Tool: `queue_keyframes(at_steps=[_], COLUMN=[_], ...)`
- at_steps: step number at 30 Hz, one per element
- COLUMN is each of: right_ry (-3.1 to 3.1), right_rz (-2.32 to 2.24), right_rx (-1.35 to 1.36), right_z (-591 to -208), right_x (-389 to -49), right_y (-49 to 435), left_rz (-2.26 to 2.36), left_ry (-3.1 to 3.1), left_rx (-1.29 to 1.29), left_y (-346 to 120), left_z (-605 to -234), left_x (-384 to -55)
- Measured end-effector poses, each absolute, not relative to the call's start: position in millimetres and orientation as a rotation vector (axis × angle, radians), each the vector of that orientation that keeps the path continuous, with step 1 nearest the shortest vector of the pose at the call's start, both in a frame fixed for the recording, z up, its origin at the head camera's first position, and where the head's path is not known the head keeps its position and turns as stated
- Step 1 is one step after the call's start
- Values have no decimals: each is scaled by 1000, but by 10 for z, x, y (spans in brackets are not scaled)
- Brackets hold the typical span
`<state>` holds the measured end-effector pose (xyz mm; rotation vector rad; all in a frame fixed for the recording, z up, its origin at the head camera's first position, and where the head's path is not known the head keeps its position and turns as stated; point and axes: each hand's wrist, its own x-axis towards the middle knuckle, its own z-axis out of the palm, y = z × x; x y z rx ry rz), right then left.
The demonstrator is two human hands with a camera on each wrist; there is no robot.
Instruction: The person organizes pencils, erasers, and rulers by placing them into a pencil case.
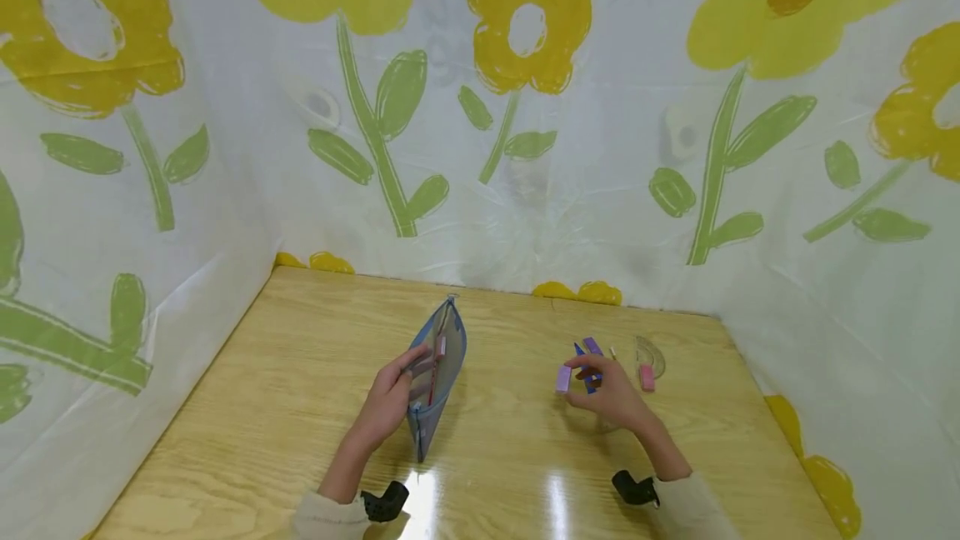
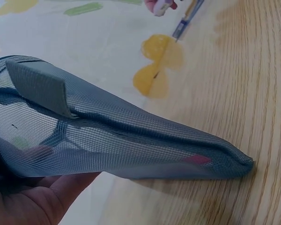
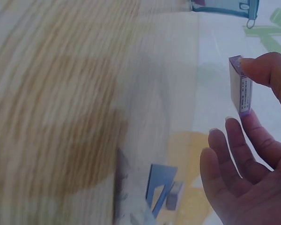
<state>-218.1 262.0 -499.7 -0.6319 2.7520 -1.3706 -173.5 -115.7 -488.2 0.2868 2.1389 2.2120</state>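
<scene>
Fingers of the left hand (image 1: 388,397) grip the left side of a mesh pouch (image 1: 453,365), at lower centre of the head view, over the tabletop (image 1: 300,340). Its long axis runs up the frame, leaning slightly right, with the mouth gaping toward the camera. Being mesh, it should be light, soft and apt to sag; the rim seems the best hold. Further right, thumb and forefinger of the right hand (image 1: 613,394) pinch a purple block (image 1: 563,379) by its ends, the other fingers loosely spread. Its long axis also points up the frame; it looks light and firm, easily pinched endwise.
</scene>
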Motion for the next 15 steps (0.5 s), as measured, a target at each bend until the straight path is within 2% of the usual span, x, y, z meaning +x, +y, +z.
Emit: queue_keyframes(at_steps=[15], right_ry=[2739], right_rz=[-1340], right_rx=[-713], right_z=[-4842], right_x=[-2314], right_y=[2278], left_rz=[2201], left_ry=[2179], left_rx=[283], left_y=[-1164], left_z=[-4876], left_x=[-1721])
